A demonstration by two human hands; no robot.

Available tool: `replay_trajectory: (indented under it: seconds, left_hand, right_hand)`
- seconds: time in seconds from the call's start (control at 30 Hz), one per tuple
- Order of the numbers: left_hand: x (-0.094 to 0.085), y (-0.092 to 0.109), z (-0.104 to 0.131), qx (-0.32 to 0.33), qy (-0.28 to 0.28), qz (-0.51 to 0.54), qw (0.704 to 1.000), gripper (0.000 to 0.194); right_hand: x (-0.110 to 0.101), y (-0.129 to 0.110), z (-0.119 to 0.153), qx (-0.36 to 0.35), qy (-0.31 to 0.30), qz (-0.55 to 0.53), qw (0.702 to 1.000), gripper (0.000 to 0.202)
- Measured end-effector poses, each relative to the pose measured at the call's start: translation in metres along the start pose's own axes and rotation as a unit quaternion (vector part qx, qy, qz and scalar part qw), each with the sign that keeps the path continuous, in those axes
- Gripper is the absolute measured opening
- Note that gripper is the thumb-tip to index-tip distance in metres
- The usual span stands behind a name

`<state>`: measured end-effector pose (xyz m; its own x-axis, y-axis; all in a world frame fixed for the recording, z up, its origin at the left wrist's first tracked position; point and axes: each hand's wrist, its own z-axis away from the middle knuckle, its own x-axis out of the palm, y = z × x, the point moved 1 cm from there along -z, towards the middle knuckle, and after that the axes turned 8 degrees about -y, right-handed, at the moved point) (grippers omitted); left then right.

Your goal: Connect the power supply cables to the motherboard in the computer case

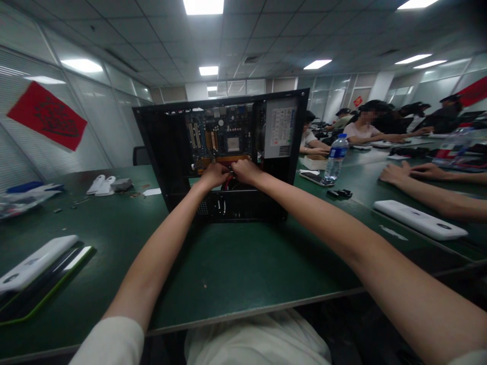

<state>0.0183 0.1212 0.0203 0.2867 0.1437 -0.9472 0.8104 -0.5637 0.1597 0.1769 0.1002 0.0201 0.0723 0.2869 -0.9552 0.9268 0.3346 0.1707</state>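
Note:
An open black computer case (243,207) stands upright on the green table (236,263), its inside facing me. The motherboard (201,133) is at its back, and a silver power supply (279,129) sits at the upper right. Both hands are inside the case, just below the long slots at the board's lower edge. My left hand (216,175) is closed, fingertips pointing right. Close beside it, my right hand (246,171) is closed too, fingers bent inward. What they pinch is too small to make out. Red and dark cables (228,183) show beneath them.
A water bottle (335,159), a phone (315,178) and a small black object (340,193) are right of the case. White devices lie at far right (420,219) and far left (38,261). Another person's hands (397,172) rest at the right.

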Motion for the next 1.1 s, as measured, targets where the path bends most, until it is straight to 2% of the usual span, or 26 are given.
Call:
replay_trajectory:
  seconds: [0.13,0.33,0.47,0.73,1.1]
  left_hand:
    - [-0.002,0.004,-0.001,-0.03,0.006,-0.038,0.999,0.032]
    - [-0.006,0.014,0.003,-0.032,0.003,-0.087,0.996,0.028]
    - [-0.008,0.019,0.008,-0.028,-0.001,-0.098,0.995,0.029]
    - [-0.007,0.016,0.007,-0.028,-0.001,-0.098,0.995,0.029]
    - [-0.007,0.017,0.008,-0.045,-0.001,-0.113,0.993,0.03]
  right_hand:
    - [0.002,0.001,-0.002,-0.005,-0.001,-0.004,1.0,0.034]
    - [0.007,0.005,0.001,0.001,0.021,-0.046,0.999,0.033]
    - [0.006,0.006,0.01,0.03,0.025,-0.09,0.995,0.033]
    - [-0.001,0.005,0.016,0.09,0.012,-0.11,0.99,0.033]
    - [0.0,0.003,0.014,0.108,0.015,-0.101,0.989,0.034]
